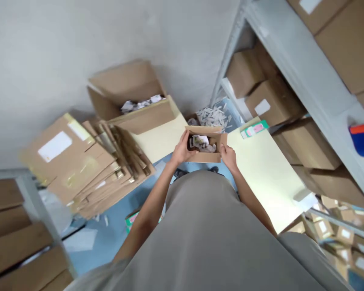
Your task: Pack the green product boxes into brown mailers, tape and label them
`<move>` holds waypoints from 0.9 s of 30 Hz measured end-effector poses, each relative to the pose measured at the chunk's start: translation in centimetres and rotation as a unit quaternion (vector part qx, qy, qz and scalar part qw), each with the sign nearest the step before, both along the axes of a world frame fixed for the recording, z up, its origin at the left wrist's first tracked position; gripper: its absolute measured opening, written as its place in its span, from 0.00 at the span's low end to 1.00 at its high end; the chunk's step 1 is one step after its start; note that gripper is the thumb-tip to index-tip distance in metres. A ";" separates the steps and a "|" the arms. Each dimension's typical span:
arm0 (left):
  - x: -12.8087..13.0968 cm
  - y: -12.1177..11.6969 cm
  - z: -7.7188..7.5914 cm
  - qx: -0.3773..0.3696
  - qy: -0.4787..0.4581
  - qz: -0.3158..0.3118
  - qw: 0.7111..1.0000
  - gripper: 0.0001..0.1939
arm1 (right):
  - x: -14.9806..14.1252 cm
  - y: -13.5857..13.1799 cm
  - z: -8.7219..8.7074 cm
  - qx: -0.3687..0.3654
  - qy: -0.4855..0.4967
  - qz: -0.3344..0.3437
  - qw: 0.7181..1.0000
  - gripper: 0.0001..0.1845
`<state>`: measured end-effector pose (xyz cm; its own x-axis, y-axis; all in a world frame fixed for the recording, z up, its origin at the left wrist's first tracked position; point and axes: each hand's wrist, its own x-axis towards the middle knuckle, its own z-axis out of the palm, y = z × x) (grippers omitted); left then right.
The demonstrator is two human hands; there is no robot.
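A small open cardboard box (204, 157) is held in front of my body between both hands. Inside it lie crumpled white and greyish pieces (201, 141) that look like paper; their exact kind is unclear. My left hand (182, 150) grips the box's left end, thumb over the near edge. At the right end, my right hand (228, 156) is closed on the box wall by the raised flap. The box's top flaps stand open.
Left of me, flattened cardboard (109, 165) is stacked beside a large open carton (151, 115) with crumpled paper. A pale yellow tabletop (267, 169) on the right bears a green-and-pink packet (255, 129). Shelves (291, 60) of boxes rise beyond; paper shreds (214, 117) lie on the blue floor.
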<state>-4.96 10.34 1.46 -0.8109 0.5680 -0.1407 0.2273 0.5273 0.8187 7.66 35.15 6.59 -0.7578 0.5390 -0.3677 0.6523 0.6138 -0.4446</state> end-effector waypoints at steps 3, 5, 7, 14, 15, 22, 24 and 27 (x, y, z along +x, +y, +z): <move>2.7 9.4 -0.2 -0.020 -0.008 -0.105 0.994 0.67 | 7.4 6.3 -0.7 -0.006 0.001 -0.108 0.994 0.25; 5.0 15.3 -0.3 -0.032 -0.010 -0.174 0.984 0.66 | 12.2 9.9 -1.2 -0.009 0.006 -0.182 0.983 0.26; 7.2 20.6 -0.5 -0.038 -0.005 -0.234 0.971 0.65 | 16.7 12.7 -1.7 -0.019 0.018 -0.248 0.968 0.27; 12.3 33.2 -1.5 -0.036 0.011 -0.378 0.925 0.65 | 26.7 17.3 -3.3 -0.051 0.067 -0.413 0.907 0.33; 12.6 34.2 -1.7 -0.040 0.012 -0.390 0.920 0.65 | 27.2 17.4 -3.7 -0.058 0.074 -0.425 0.900 0.33; 12.8 37.4 -2.1 -0.052 0.009 -0.407 0.912 0.51 | 27.6 17.5 -5.4 -0.100 0.099 -0.460 0.877 0.31; 11.8 38.4 -1.5 -0.047 0.017 -0.382 0.923 0.35 | 27.5 17.6 -5.3 -0.105 0.094 -0.459 0.877 0.29; 9.4 40.8 -0.4 -0.037 0.043 -0.355 0.933 0.24 | 27.5 17.9 -4.8 -0.115 0.114 -0.451 0.877 0.23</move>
<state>4.49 51.19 1.11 -0.2436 0.9578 -0.1526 0.6040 0.2729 0.7488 35.17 53.02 1.80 -0.1280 0.8888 -0.4401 0.7048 -0.2306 -0.6708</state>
